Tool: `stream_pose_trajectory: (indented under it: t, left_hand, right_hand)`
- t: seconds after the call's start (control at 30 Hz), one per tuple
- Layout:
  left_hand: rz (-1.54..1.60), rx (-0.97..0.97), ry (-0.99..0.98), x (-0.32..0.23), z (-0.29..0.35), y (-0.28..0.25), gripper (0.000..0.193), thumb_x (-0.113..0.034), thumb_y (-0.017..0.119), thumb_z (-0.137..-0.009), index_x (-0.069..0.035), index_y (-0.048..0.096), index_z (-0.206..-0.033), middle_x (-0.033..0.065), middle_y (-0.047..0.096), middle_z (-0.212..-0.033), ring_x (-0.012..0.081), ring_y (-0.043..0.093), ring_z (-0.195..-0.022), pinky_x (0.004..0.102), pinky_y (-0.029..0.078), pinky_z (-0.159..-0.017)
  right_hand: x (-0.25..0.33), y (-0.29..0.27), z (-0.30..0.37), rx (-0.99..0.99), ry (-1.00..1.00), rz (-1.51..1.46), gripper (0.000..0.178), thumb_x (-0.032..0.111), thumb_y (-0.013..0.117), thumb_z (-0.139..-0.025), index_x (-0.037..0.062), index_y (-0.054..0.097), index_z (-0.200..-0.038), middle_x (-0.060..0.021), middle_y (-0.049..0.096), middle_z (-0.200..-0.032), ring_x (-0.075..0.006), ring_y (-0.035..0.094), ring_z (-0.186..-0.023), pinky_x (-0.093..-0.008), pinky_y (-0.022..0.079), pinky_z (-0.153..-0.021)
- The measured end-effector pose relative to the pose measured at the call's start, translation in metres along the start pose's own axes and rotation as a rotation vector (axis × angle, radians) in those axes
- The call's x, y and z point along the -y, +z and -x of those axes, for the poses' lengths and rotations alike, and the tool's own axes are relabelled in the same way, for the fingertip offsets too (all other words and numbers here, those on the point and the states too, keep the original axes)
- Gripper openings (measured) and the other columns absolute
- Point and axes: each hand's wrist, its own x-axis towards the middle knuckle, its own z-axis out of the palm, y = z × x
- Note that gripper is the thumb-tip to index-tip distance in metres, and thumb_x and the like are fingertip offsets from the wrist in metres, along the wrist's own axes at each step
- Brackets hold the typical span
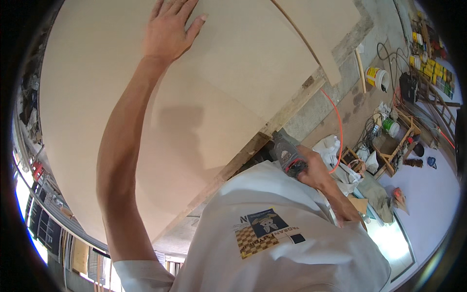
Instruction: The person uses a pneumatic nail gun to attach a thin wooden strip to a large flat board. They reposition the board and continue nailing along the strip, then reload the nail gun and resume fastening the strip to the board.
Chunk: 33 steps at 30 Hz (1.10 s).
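Note:
My left hand [168,29] lies flat, fingers spread, on a large pale beige board [233,92] that fills most of the view. A rough wooden batten [253,143] runs along the board's lower right edge. My right hand [318,170] grips a dark grey power tool [286,152] with a red band, held close to my white shirt and just beside the batten. The tool's working end is hidden against the wood.
An orange cable [339,127] trails from near the tool across the concrete floor. Beyond it stand a yellow-and-white bucket [377,78], a wooden crate [391,146] with bottles and rags, black cables, and yellow boxes [430,65] at the far right.

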Motion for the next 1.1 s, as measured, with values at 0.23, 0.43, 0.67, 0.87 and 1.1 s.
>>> stream_pose_trajectory:
  t: [0.23, 0.43, 0.67, 0.87, 1.1]
  left_hand:
    - [-0.160, -0.105, -0.094, -0.005, 0.026, 0.025, 0.073, -0.053, 0.049, -0.101, -0.010, 0.036, -0.159, 0.0100, 0.032, -0.167, 0.0280, 0.026, -0.155, 0.0550, 0.015, -0.127]
    - [-0.188, -0.055, -0.164, -0.049, 0.060, 0.021, 0.074, -0.058, 0.043, -0.105, -0.012, 0.031, -0.162, 0.0087, 0.027, -0.169, 0.0277, 0.023, -0.156, 0.0552, 0.013, -0.127]
    - [-0.116, -0.007, -0.203, -0.054, 0.051, 0.004, 0.074, -0.050, 0.048, -0.105, -0.007, 0.029, -0.162, 0.0111, 0.024, -0.170, 0.0293, 0.019, -0.158, 0.0547, 0.010, -0.128]
    - [-0.043, 0.016, -0.268, -0.070, 0.034, -0.009, 0.070, -0.037, 0.059, -0.101, -0.004, 0.035, -0.158, 0.0145, 0.030, -0.167, 0.0319, 0.022, -0.156, 0.0546, 0.012, -0.127]
    - [0.647, -0.212, -0.305, -0.241, -0.114, -0.015, 0.051, -0.015, 0.071, -0.093, -0.004, 0.058, -0.140, 0.0197, 0.064, -0.136, 0.0401, 0.060, -0.126, 0.0456, 0.048, -0.109]
  right_hand:
    - [0.014, 0.000, 0.011, -0.078, -0.018, -0.176, 0.060, 0.003, 0.066, -0.067, -0.0066, 0.060, -0.126, -0.0298, 0.069, -0.106, -0.0452, 0.069, -0.097, -0.0424, 0.054, -0.088]
    - [0.016, 0.015, 0.005, -0.196, -0.128, -0.183, 0.039, 0.006, 0.074, -0.079, -0.0019, 0.063, -0.116, -0.0183, 0.068, -0.098, -0.0231, 0.064, -0.090, -0.0342, 0.052, -0.085]
    - [0.009, -0.035, 0.023, -0.492, -0.205, -0.228, 0.039, 0.008, 0.072, -0.076, -0.0078, 0.063, -0.110, -0.0170, 0.067, -0.088, -0.0262, 0.063, -0.073, -0.0357, 0.053, -0.069]
    - [-0.012, -0.161, 0.011, -0.398, 0.089, -0.468, 0.024, 0.008, 0.071, -0.086, -0.0022, 0.066, -0.106, -0.0059, 0.071, -0.094, -0.0113, 0.061, -0.057, -0.0304, 0.047, -0.049]
    - [0.020, -0.361, -0.078, -0.420, -0.184, -0.947, 0.031, 0.016, 0.070, -0.092, 0.0033, 0.063, -0.120, -0.0094, 0.071, -0.108, -0.0106, 0.052, -0.052, -0.0305, 0.046, -0.048]
